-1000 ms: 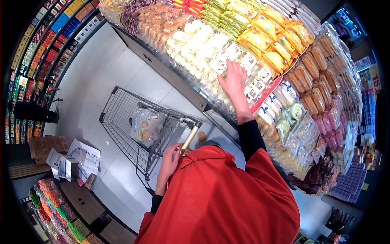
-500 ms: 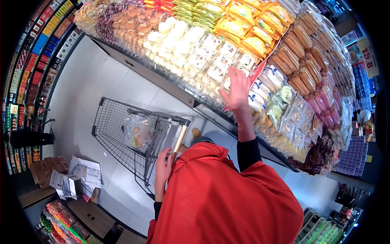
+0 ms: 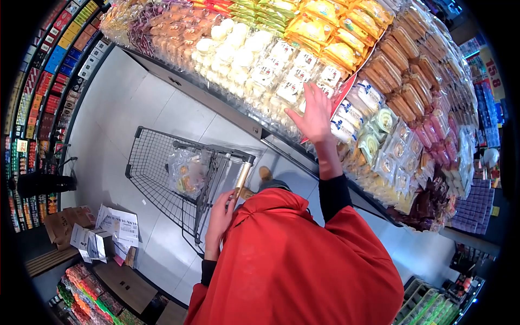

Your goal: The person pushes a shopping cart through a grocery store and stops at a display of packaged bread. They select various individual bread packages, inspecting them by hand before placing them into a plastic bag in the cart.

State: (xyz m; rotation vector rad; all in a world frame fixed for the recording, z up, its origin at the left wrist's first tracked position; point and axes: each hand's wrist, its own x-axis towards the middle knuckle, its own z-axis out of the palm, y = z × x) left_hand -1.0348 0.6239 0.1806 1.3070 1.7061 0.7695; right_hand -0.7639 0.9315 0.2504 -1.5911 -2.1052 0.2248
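Head view: right hand point(image 3: 313, 111) spread open over white bun packs point(image 3: 287, 89) — seemingly touching — left hand point(image 3: 221, 214) gripping cart handle point(image 3: 242, 176).

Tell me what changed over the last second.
The right hand slid off the white-labelled packs toward the blue-and-white packs, and is now spread wide, holding nothing. The left hand kept hold of the cart handle; the bag in the cart stayed put.

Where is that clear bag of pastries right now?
In the head view, left of centre: the clear bag of pastries lies inside the wire shopping cart, near the handle that the left hand holds.
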